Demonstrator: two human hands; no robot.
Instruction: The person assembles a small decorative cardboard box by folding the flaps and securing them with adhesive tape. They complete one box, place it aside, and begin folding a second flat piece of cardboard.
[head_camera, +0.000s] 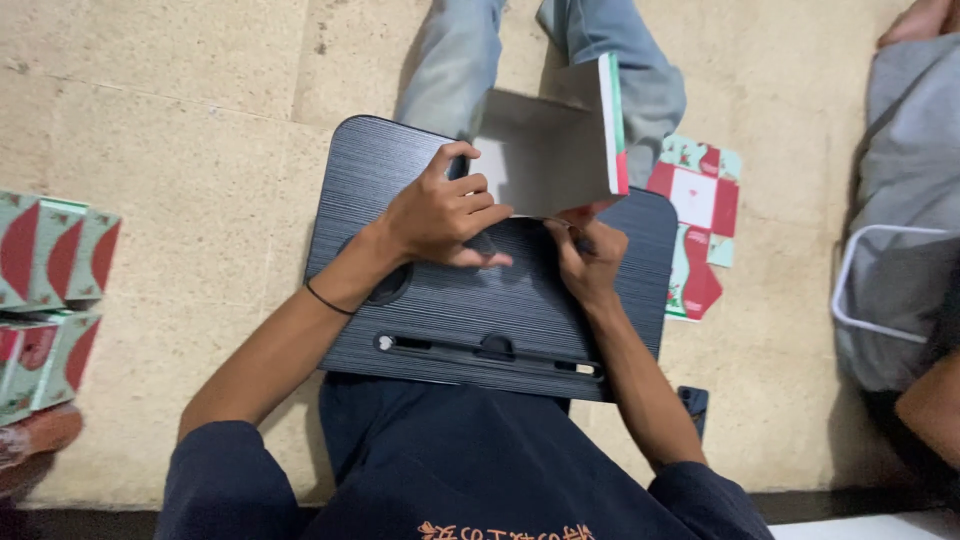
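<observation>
A partly folded cardboard box, grey inside with a red, green and white printed outside, stands on a black lap table. My left hand grips the box's near left edge, fingers curled over the flap. My right hand pinches the box's lower right corner from beneath. Both forearms reach across the black table, and a thin black band circles my left wrist.
A flat unfolded box blank lies on the stone floor right of the table. Finished boxes are stacked at the left edge. Another person's jeans-clad legs are ahead; a person in grey sits at right. A dark phone lies near my right elbow.
</observation>
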